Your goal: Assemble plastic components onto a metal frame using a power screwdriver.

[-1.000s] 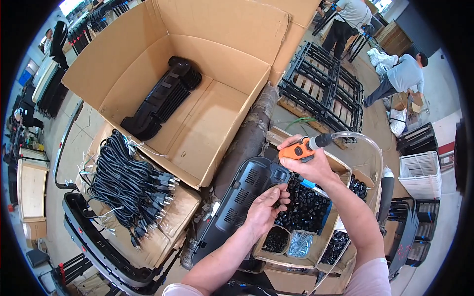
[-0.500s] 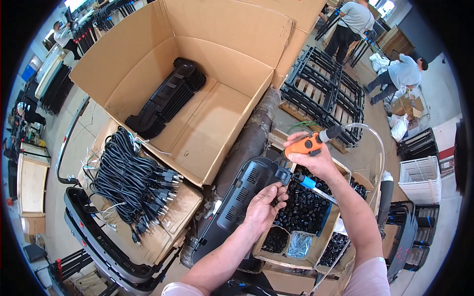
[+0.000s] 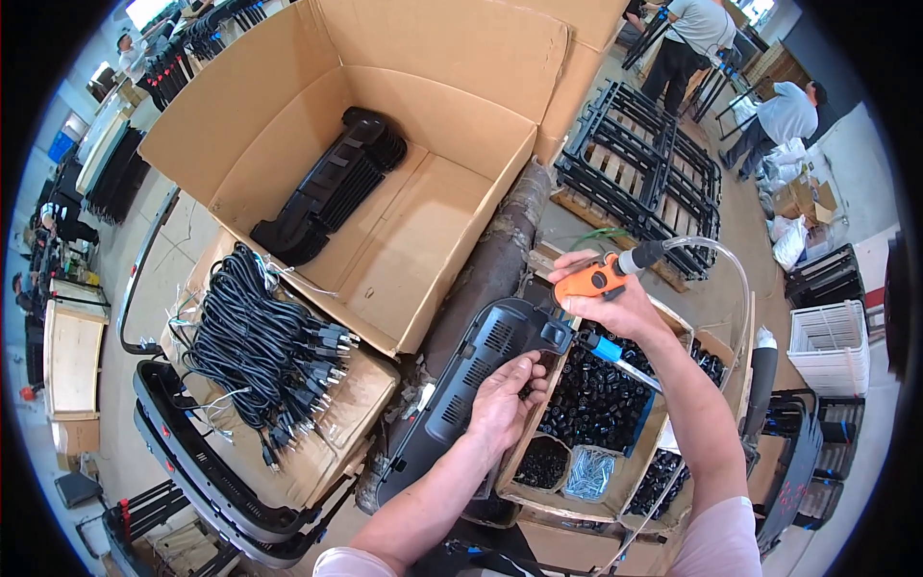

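Note:
My right hand [image 3: 620, 306] is wrapped round an orange power screwdriver [image 3: 588, 280] with a clear hose at its back end. Its front end is over the upper right corner of a long black plastic housing [image 3: 463, 389] with slotted vents. The driver's tip is hard to make out there. My left hand [image 3: 502, 402] rests against the housing's right side, just below that corner. Its fingers are curled, with small black pieces between them, too small to name. A blue-and-silver tool [image 3: 606, 348], partly behind my right forearm, lies over a bin of black knobs [image 3: 588, 396].
Small black parts [image 3: 541, 462] and silver screws [image 3: 588, 473] fill smaller compartments. An open cardboard box [image 3: 433, 202] holds a black moulded part [image 3: 332, 192]. Bundled black cables [image 3: 255, 337] lie at left. Behind are black frames [image 3: 639, 168] on a pallet and several people.
My left hand has drawn slightly down and away from the housing's corner. The right hand keeps the screwdriver at about the same place. The whole view has shifted a little.

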`<state>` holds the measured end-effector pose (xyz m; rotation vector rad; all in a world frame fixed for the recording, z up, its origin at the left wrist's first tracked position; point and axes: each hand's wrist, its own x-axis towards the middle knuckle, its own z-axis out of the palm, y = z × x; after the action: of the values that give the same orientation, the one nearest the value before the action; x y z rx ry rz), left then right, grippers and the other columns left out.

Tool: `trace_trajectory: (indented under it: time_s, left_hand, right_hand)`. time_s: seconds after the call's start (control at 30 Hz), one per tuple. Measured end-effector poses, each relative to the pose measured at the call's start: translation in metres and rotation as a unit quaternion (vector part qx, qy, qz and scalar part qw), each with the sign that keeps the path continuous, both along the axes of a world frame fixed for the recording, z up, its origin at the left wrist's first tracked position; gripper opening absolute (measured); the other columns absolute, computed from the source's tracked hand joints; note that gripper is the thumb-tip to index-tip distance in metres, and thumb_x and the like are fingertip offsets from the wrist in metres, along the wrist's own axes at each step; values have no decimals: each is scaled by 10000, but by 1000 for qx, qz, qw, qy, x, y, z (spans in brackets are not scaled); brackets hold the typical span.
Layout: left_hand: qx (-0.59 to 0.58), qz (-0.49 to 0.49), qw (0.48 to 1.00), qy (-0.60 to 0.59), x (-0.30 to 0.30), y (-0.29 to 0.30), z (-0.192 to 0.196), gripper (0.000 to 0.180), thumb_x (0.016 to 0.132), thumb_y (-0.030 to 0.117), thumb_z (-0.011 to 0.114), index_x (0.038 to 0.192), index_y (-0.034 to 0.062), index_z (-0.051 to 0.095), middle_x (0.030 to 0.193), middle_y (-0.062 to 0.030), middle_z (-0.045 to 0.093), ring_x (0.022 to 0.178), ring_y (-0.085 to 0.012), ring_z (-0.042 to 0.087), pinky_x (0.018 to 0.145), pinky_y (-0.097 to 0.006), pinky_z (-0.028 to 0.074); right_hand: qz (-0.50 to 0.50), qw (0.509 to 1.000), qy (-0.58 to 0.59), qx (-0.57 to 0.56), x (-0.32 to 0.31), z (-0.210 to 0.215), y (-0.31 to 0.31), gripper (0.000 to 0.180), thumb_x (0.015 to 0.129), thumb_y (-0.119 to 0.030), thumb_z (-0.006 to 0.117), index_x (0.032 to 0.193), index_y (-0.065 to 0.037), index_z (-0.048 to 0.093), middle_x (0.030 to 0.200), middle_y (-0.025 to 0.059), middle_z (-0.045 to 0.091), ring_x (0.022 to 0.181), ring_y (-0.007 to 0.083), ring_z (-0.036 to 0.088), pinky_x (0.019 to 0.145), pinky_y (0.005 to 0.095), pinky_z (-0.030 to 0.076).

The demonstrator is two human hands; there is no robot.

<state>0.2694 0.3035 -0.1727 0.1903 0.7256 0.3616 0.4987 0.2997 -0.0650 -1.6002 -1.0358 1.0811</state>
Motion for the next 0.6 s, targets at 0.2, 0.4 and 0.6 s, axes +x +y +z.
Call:
trace_trajectory:
  time_s: [0.2, 0.4, 0.6]
  left_hand:
    - [-17, 8, 1000, 18, 0, 7, 6, 262, 1070, 294, 607, 1186, 69, 671, 927, -4, 654, 809, -134, 615, 738, -286, 519]
    - [-40, 16, 999, 26, 4, 5, 8, 258, 1067, 334, 608, 1106, 86, 664, 868, 10, 613, 791, -144, 592, 727, -295, 507]
    - [-64, 21, 997, 26, 6, 4, 6, 269, 1073, 345, 594, 1127, 91, 660, 868, 15, 602, 793, -147, 581, 724, -300, 504]
  right_hand:
    - [-11, 999, 19, 26, 6, -19, -3, 367, 802, -117, 833, 1123, -35, 674, 1167, 101, 729, 1107, 195, 669, 992, 364, 532]
    - [-17, 999, 22, 27, 5, -19, -3, 344, 801, -112, 826, 1104, -37, 683, 1161, 99, 725, 1044, 174, 665, 943, 350, 544]
    - [1, 1000, 8, 18, 1, -14, -2, 340, 808, -103, 822, 1113, -35, 688, 1167, 96, 723, 1038, 168, 667, 929, 341, 553]
